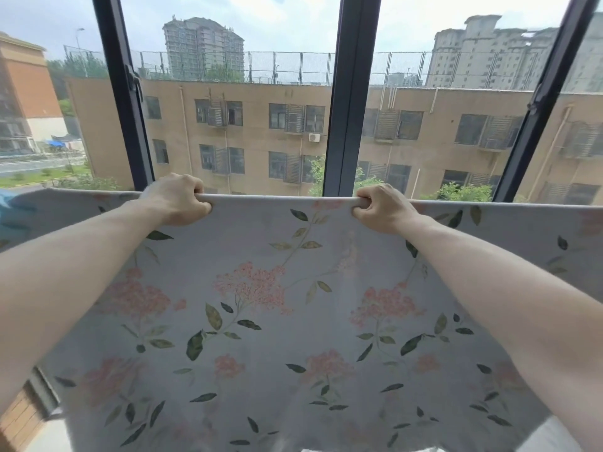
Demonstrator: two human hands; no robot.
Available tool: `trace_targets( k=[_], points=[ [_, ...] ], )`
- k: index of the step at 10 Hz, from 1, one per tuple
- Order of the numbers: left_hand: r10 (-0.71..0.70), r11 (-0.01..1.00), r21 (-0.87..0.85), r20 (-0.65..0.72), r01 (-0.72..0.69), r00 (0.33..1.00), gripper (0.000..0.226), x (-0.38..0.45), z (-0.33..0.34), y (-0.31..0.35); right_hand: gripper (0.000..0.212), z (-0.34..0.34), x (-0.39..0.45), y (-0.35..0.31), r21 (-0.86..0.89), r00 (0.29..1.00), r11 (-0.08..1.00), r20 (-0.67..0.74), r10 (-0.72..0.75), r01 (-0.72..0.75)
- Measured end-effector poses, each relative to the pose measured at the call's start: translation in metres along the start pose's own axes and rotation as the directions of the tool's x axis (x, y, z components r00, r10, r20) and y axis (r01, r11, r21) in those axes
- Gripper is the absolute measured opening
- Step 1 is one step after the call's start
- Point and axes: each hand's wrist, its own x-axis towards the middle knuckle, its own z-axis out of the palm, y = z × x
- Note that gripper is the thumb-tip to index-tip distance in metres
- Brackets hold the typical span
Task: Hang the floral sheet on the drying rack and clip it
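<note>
The grey pink-flowered cotton sheet is being gripped at its rail-draped fold by curled fingers of both the left hand and the right hand; clipping is being awaited next.

Two bare forearms, sleeveless as far as visible, ending in the left hand and right hand, neither wearing rings or watch.

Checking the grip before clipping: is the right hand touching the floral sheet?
Touching. The head view shows the right hand with fingers curled around the floral sheet's top fold.
</note>
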Motion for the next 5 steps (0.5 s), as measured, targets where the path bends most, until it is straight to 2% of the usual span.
trace_targets(
  k=[2,3,4,5],
  points=[
    [-0.046,0.998,0.053,0.009,0.045,0.999,0.014,-0.004,-0.002,0.005,0.015,-0.001,-0.008,0.000,0.002,0.998,0.998,0.006,0.063,-0.063],
    [-0.057,0.996,0.073,0.000,0.056,0.998,0.022,-0.010,-0.001,0.007,0.005,-0.003,-0.014,0.005,-0.037,1.000,0.999,0.021,0.022,-0.021],
    [-0.066,0.995,0.066,-0.024,0.068,0.998,0.034,-0.024,0.001,0.008,0.020,-0.001,-0.023,0.011,-0.052,1.000,0.998,-0.006,-0.018,0.018],
    [-0.028,0.997,0.069,-0.079,0.033,0.996,0.059,-0.037,0.007,0.012,0.050,0.005,-0.029,0.017,-0.037,0.993,0.998,-0.111,-0.047,0.043]
  ],
)
